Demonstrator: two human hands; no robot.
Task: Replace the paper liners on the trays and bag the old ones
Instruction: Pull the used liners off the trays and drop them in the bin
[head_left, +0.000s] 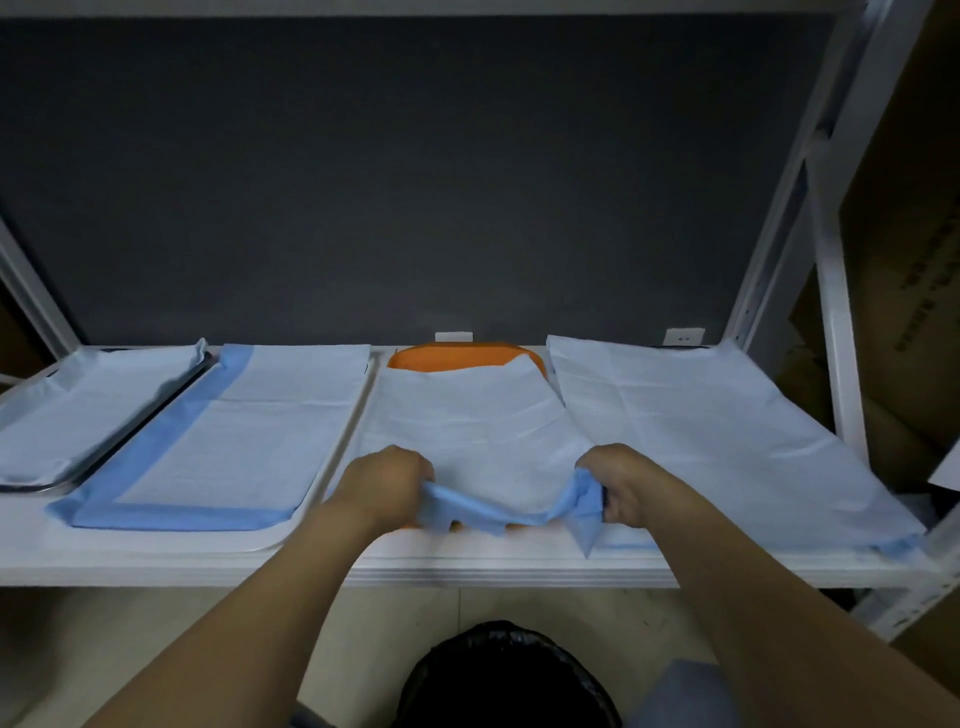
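Note:
An orange tray (457, 358) sits mid-shelf under a pale blue paper liner (467, 426). My left hand (387, 480) grips the liner's near left corner and my right hand (621, 483) grips its near right corner; the near edge is bunched and lifted between them. Three other liners lie on the shelf: one on a metal tray (83, 405) at far left, one with a darker blue border (228, 431) on a white tray, and one (691, 431) at right. A black bag (506, 675) stands open on the floor below my arms.
The white shelf (467, 569) has a dark grey back wall and white metal uprights (831, 322) on the right. Cardboard boxes (904, 218) stand beyond the right upright. Two small white tags stick up at the shelf's back edge.

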